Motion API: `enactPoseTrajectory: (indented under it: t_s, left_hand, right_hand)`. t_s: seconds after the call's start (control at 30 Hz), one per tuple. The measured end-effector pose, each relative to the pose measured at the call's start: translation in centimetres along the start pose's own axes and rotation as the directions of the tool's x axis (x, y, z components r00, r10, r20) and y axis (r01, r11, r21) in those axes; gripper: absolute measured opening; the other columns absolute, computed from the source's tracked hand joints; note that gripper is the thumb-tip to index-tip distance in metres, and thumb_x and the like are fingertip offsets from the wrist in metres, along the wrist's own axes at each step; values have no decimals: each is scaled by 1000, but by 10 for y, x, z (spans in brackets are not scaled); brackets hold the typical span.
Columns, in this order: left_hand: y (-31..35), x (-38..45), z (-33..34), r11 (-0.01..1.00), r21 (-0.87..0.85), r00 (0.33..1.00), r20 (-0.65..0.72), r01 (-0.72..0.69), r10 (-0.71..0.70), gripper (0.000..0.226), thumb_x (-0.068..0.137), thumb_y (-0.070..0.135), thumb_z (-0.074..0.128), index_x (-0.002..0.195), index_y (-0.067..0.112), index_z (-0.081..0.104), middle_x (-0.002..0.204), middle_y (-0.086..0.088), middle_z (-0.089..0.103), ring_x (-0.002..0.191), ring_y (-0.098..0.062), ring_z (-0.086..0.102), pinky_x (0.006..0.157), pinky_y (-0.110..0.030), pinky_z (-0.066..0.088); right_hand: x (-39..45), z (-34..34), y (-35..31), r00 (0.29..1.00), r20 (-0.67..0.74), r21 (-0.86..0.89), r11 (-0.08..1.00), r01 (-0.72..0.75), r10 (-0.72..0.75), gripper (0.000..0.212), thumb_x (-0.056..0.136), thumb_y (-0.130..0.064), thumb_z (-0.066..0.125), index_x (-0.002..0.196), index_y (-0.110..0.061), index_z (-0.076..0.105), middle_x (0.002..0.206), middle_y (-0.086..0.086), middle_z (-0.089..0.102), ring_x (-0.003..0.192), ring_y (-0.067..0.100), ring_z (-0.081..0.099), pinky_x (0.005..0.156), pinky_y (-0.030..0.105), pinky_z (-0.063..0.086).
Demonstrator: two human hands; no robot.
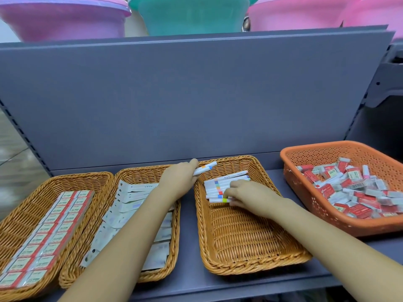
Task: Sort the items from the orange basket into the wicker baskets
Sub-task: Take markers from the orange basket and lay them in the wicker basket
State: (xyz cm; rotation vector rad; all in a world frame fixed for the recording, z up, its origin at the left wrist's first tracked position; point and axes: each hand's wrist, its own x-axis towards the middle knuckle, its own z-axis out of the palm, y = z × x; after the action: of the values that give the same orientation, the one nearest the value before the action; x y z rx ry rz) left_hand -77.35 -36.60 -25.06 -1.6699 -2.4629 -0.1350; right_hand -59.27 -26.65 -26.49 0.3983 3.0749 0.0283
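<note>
Three wicker baskets stand on the grey shelf. The right wicker basket [244, 243] holds a row of white markers [220, 186] with coloured bands at its far end. My left hand [181, 177] grips a white marker [206, 167] above that basket's far left corner. My right hand [246, 192] rests on the row, its fingertips pinching the nearest marker [219, 200] with a yellow band. The orange basket [322, 153] at the right holds several red-and-white small boxes [357, 192] and a few markers.
The left wicker basket [30, 205] holds rows of red-and-white boxes. The middle wicker basket [139, 173] holds flat white packets. A grey back panel [196, 101] rises behind the baskets; pink and teal tubs [189, 14] sit on the shelf above.
</note>
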Motion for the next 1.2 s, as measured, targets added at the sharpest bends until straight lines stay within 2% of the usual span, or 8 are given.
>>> enactPoseTrajectory:
  t_s: [0.3,0.4,0.5,0.57,0.63,0.83,1.03,1.2]
  left_hand:
    - [5,3,-1,999,32,999,-8,-31,31,21,100,30,40,115,17,44,99,-3,60,76,-17,52,58,-27,38]
    - [8,4,-2,998,42,999,-8,-38,39,22,101,31,40,116,16,44,101,-3,61,83,-19,57,62,-28,42]
    - [10,4,-3,998,38,999,-7,-49,50,21,101,32,40,115,17,45,101,-3,61,83,-18,57,63,-28,43]
    - [10,4,-5,998,25,998,-12,-61,61,21,101,32,40,114,17,45,100,-3,60,79,-16,54,61,-26,41]
    - [12,3,-7,996,17,996,-15,-83,83,20,101,32,40,114,17,44,100,-2,60,77,-14,51,60,-26,38]
    - [18,3,-11,987,27,987,-17,-157,158,21,101,32,39,109,13,44,98,-5,60,84,-22,57,61,-30,37]
    - [13,5,-11,984,52,985,4,-170,170,21,100,32,40,109,14,46,98,-4,60,84,-21,57,61,-29,37]
    - [5,4,-5,988,53,988,62,-148,145,22,101,33,38,112,16,46,99,-4,61,79,-17,52,62,-28,40]
  right_hand:
    - [26,12,0,999,24,-28,999,-26,27,22,93,-20,53,114,-13,51,116,6,54,109,23,51,77,34,42]
    - [25,13,7,997,21,127,989,-75,73,29,90,-25,59,117,-14,53,118,1,54,109,20,52,82,32,41]
    - [23,7,17,969,-111,346,922,-171,222,22,90,-28,60,107,-14,59,97,-3,56,93,18,55,74,26,37]
    - [22,1,22,895,-145,647,725,-236,421,17,92,-29,58,97,-13,60,86,-1,60,79,16,58,73,25,45]
    - [26,-5,20,868,-7,913,356,-197,497,20,95,-30,53,98,-12,60,89,6,63,77,15,62,75,27,55]
    - [43,-12,-7,888,210,888,-459,1,409,12,95,-6,50,92,-4,62,90,10,61,84,15,60,70,19,57]
    - [44,-7,-5,866,292,748,-661,58,406,11,93,1,51,86,1,60,88,14,62,84,19,61,66,22,58]
    - [36,-7,15,773,303,710,-673,207,557,15,97,-9,48,87,-1,54,91,15,64,83,19,63,67,28,59]
